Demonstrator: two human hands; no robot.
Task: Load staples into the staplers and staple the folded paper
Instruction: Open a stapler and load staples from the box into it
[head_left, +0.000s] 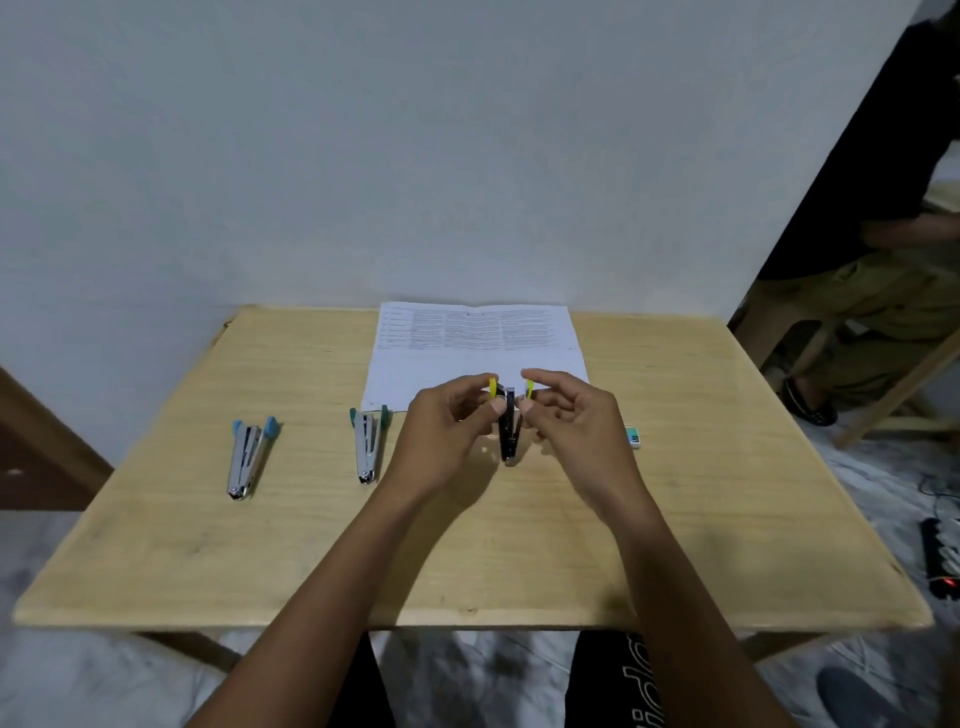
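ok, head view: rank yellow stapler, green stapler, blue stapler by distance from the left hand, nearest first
1. Yellow stapler: at the fingertips of the left hand, between both hands.
2. Green stapler: lying open on the table just left of that hand.
3. Blue stapler: farther left, toward the table's left edge.

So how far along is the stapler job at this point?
Early. Nothing looks stapled: the printed paper lies flat, apparently unfolded. In hand: both hands, left hand and right hand, work on the opened yellow-tipped stapler. The blue stapler and green stapler lie open, untouched.
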